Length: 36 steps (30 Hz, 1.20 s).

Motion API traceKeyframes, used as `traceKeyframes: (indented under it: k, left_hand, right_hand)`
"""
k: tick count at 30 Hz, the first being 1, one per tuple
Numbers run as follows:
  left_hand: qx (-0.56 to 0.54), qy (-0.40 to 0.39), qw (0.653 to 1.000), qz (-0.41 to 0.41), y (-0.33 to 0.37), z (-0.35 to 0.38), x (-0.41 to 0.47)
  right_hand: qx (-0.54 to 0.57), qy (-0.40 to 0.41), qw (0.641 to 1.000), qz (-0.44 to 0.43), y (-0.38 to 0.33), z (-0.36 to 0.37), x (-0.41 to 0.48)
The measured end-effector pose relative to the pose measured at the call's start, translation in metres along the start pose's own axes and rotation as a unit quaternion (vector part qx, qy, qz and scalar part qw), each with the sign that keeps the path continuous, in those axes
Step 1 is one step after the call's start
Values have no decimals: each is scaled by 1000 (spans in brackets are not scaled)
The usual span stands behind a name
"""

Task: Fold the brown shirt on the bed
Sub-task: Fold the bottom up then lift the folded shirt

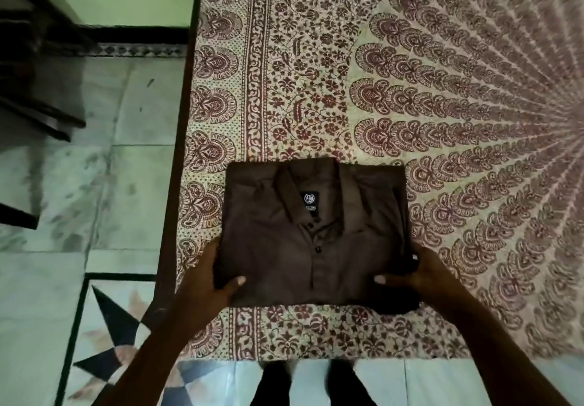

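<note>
The brown shirt [313, 247] lies folded into a neat rectangle near the bed's front-left corner, collar and black neck label facing up, button placket down the middle. My left hand [210, 274] grips its lower-left edge, thumb on top and fingers tucked under. My right hand [420, 274] grips the lower-right edge the same way. The shirt's near edge sits slightly off the sheet between my hands.
The bed [442, 89] is covered by a cream sheet with a maroon floral and paisley print. Its dark wooden edge [177, 152] runs down the left. A marble floor [79, 216] with a star inlay lies left; dark furniture legs [38, 115] stand further left.
</note>
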<state>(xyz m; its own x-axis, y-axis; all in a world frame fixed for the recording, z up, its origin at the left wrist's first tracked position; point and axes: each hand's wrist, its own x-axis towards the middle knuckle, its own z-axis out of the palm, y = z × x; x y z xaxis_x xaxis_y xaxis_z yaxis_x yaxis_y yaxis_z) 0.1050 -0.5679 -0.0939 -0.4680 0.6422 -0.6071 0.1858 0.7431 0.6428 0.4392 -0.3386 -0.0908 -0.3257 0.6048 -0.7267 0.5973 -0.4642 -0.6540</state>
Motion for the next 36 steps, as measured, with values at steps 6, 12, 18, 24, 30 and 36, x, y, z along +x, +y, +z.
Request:
traceKeyframes:
  k: [6,12,18,24,30,36]
  left_hand:
    - [12,47,998,-44,-25,7,-28]
    - [244,96,960,-97,-10,10,-39]
    - [263,227,916,200,42,-2,20]
    - [313,131,922,186,67,-2,77]
    - [267,197,923,194,60,-1,84]
    - [279,269,898,206,50,23,81]
  right_hand:
    - [11,32,999,-12,45,15,-24]
    - [-119,129,984,17,33,26,-31]
    - [-249,312,894,-202,-25,35,-1]
    - [-361,189,908,-103,-74,40,48]
    - [-308,229,917,-111,-68,35,48]
    - [-289,281,908,-114,-59,54,56]
